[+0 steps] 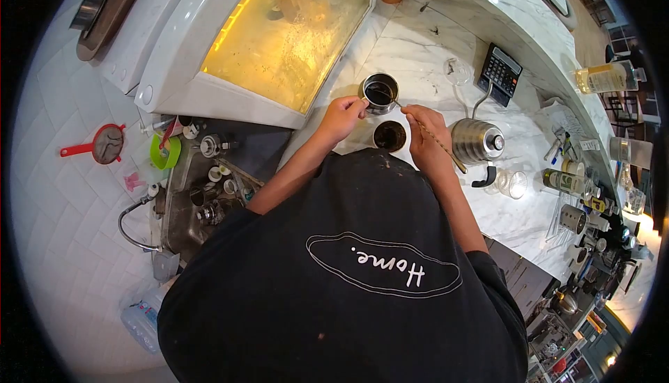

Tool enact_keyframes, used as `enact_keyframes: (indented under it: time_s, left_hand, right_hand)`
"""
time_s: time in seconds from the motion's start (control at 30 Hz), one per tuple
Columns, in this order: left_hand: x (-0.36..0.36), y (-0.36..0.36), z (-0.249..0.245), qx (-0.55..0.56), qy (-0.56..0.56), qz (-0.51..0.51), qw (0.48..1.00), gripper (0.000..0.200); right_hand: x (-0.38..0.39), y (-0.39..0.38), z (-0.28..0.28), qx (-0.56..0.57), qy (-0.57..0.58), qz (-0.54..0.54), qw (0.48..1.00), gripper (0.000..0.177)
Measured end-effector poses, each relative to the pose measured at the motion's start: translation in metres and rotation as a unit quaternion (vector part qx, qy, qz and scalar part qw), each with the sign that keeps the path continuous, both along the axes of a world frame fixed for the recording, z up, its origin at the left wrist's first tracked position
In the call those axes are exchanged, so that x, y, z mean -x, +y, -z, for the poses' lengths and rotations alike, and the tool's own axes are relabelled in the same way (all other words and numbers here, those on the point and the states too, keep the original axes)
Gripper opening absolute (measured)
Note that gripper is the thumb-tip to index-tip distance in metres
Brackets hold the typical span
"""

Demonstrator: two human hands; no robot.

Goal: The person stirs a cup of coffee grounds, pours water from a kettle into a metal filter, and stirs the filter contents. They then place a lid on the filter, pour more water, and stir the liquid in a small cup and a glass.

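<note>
Dark liquid fills part of a steel cup (380, 110) on the marble counter. At the cup's left side, my left hand (341, 119) has its fingers closed on the edge or handle. A long twisted gold bar spoon (439, 143) is gripped in my right hand (426, 136), its thin end reaching over the rim into the cup. Just nearer to me stands a second round container (389, 136) with dark contents, close to my apron. To the right of my right hand is a steel gooseneck kettle (477, 140) with a black handle.
A calculator (500, 74) and a clear glass (457, 71) lie farther back. Another glass (514, 184) stands beside the kettle. A lit display case (296, 24) borders the left, above a cluttered sink (182, 198). Bottles and small tools line the right side.
</note>
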State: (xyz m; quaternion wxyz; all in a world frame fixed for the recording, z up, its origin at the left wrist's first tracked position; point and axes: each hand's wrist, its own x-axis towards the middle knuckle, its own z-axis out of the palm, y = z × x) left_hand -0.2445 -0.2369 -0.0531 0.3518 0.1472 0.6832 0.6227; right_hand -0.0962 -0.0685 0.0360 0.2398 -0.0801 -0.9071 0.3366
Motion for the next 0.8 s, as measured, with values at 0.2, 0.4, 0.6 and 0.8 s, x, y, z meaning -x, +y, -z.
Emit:
enact_keyframes:
  time_s: [0.2, 0.4, 0.6, 0.8]
  left_hand:
    - [-0.0015, -0.0004, -0.0058, 0.019, -0.004, 0.0, 1.0, 0.031]
    - [-0.0012, -0.0003, 0.0014, 0.007, 0.013, -0.002, 1.0, 0.031]
    - [-0.0014, -0.0009, -0.0016, 0.019, 0.014, 0.001, 1.0, 0.031]
    - [-0.0011, -0.0011, -0.0024, 0.021, 0.019, 0.003, 1.0, 0.032]
  right_hand:
    - [-0.001, 0.0004, 0.0015, 0.005, -0.004, 0.003, 1.0, 0.013]
    - [-0.0006, 0.0005, 0.0031, 0.003, -0.004, -0.002, 1.0, 0.014]
    - [-0.0031, 0.0014, 0.0067, -0.001, 0.001, -0.011, 1.0, 0.015]
    - [-0.0034, 0.0005, 0.0057, 0.001, -0.002, -0.003, 1.0, 0.014]
